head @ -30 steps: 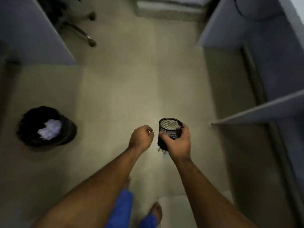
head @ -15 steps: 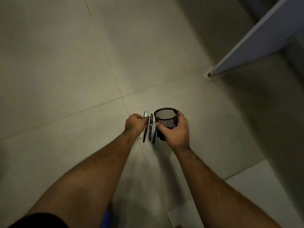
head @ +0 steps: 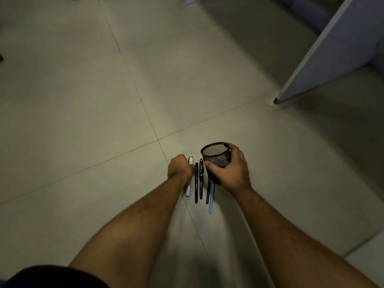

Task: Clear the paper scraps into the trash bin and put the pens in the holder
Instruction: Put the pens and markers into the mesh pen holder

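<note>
Pens lie in a row on the tiled floor [head: 104, 100], side by side and roughly parallel, between the person's two hands. From the left of the row: a white marker with a green cap [head: 189, 177], a thin dark pen [head: 196, 183], a thicker black pen [head: 201, 179], another dark pen [head: 208, 193] and a pale blue pen [head: 211, 201]. The upper ends of the last two are hidden behind the holder.

The right hand [head: 232, 171] grasps a black wire-mesh pen holder [head: 216, 155], thumb across its near side and fingers wrapped round the far side. The holder is tilted, its open mouth turned up and to the left, and its lower end sits just over the tops of the dark pen and the pale blue pen; whether it touches the floor cannot be told. Nothing can be made out inside through the mesh.

The left hand [head: 179, 167] is down at the left end of the row, knuckles up and fingers curled under, directly over the white marker. Its fingertips are hidden, so whether it is grasping the marker or only resting against it cannot be told.

To the upper right a grey-blue partition panel [head: 324, 53] stands on the floor, well apart from the pens. A dark sleeve [head: 52, 276] shows at the bottom left edge.
</note>
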{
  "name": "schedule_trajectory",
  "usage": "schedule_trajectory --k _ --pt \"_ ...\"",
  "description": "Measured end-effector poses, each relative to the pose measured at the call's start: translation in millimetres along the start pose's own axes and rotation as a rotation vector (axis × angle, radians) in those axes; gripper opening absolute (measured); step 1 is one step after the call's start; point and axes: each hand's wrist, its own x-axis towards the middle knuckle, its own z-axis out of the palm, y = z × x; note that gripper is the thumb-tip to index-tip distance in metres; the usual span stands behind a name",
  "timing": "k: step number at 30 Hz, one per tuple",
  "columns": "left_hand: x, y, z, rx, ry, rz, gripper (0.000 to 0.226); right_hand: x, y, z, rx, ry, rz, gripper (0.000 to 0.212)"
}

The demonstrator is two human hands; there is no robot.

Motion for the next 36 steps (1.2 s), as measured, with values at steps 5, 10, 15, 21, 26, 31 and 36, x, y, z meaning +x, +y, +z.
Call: schedule_trajectory --k 5,10,15,21,26,31,36 --pt "-7 21 -26 -0.284 0.109 0.050 0.032 -12 5 -18 -0.040 -0.011 0.050 0.086" --pt "-22 48 -55 -0.578 0.156 0.228 0.042 -21 2 -30 -0.101 -0.059 0.058 0.090" --pt "-38 66 -61 -0.574 0.224 0.417 0.045 -16 0 -27 -0.120 -0.073 0.056 0.091" --pt "-47 71 -57 -0.575 0.225 0.417 0.040 -19 8 -30 -0.141 -0.064 0.091 0.091" --pt "-57 63 -39 -0.414 0.069 0.450 0.035 -16 -7 -34 -0.092 -0.009 0.070 0.093" --pt "-46 55 -28 -0.472 0.040 0.438 0.026 -13 6 -43 -0.082 0.033 0.061 0.092" --pt "-25 8 -2 -0.332 -0.013 0.134 0.025 -19 20 -43 0.070 0.034 0.109 0.088"
